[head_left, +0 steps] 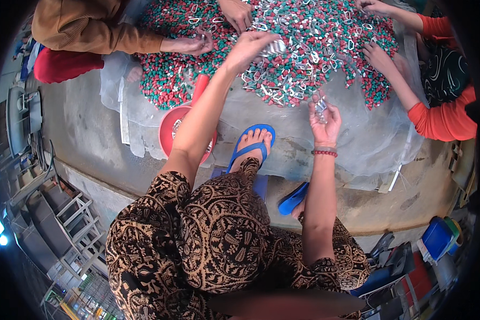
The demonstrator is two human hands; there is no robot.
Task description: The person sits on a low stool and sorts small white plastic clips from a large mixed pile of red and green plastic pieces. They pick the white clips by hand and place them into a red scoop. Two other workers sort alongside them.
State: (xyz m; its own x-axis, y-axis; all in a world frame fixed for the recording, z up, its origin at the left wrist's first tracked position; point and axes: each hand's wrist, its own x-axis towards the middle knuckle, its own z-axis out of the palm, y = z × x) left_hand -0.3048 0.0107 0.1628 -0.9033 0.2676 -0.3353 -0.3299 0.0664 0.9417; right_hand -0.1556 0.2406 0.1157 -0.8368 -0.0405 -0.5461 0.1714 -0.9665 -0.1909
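The left hand [249, 47] is reaching over the heap of small red and green pebble-like pieces [325, 32] on the clear plastic sheet [368, 138], fingers closing on shiny metal clips [274, 47], while the right hand [325, 120] is pinching a small stack of metal clips [320, 105] near the sheet's near edge.

Head view — steeply downward, close

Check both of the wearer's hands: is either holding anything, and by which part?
The left hand grips a bunch of silvery metal pieces at one end, over the pile. The right hand pinches a small clear piece by its lower end.
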